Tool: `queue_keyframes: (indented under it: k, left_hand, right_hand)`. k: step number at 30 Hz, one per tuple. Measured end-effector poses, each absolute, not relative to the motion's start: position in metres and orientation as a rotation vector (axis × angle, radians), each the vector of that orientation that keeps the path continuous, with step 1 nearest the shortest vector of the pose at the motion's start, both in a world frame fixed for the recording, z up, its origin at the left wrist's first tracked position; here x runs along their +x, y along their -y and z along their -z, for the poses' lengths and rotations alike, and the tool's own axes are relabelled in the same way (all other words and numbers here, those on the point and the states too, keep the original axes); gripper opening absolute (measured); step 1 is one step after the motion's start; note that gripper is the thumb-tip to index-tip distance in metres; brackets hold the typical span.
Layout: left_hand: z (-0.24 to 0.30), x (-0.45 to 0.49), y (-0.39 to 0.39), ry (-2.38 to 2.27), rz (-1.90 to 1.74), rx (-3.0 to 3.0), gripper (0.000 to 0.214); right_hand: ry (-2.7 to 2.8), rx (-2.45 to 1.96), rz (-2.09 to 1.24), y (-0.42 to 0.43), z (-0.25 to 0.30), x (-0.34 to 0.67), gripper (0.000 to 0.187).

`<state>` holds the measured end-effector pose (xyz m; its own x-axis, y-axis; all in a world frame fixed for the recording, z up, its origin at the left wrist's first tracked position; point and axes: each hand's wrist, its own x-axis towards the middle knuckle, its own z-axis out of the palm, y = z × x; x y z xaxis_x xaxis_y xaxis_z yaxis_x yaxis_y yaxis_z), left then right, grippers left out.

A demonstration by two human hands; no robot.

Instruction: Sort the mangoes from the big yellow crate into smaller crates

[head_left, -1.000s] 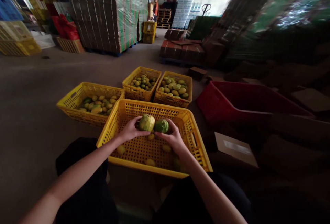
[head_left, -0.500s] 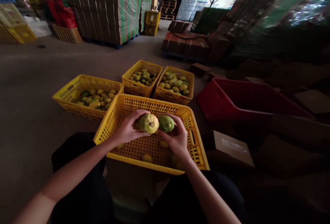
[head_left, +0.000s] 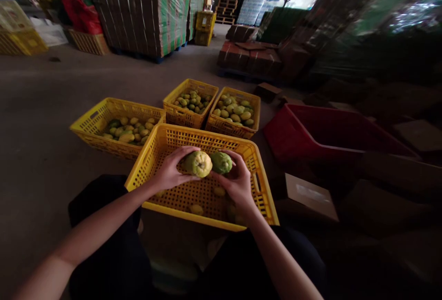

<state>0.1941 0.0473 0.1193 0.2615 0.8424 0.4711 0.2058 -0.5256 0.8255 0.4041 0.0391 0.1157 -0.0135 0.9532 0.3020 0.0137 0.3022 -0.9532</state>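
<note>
My left hand is wrapped round a large, pale yellow-green fruit with knobbly skin, its puckered end facing me. In my right hand is a smaller, greener fruit, bumpy too and citrus-like. Side by side, the two fruits are held above a yellow plastic crate with a perforated floor and walls. A few loose fruits lie low in that crate, among them one yellowish fruit near the front wall and another under my right hand. My right wrist partly hides more fruit.
Beyond stand three yellow crates of similar fruit: a left crate, a middle crate and a right crate. On the right are a red bin and a cardboard box. Wrapped pallet stacks rise behind.
Both hands keep hold of the same fruits with hardly any movement. The camera view has shifted very slightly.
</note>
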Motion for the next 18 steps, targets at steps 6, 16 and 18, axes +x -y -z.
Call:
queue_keyframes:
  k: [6, 16, 18]
  left_hand:
    - [-0.098, 0.206, -0.054, -1.107, -1.011, 0.915, 0.06]
    - [-0.093, 0.212, -0.063, -0.973, -0.763, 0.24, 0.057]
    - [-0.092, 0.212, -0.063, -0.952, -0.773, 0.261, 0.057]
  right_hand:
    - [1.069, -1.181, -1.365, -0.047, -0.105, 0.397, 0.045]
    - [0.569, -1.3, -1.887, -0.054, -0.092, 0.386, 0.039]
    - [0.564, -1.282, -1.877, -0.054, -0.093, 0.387, 0.036]
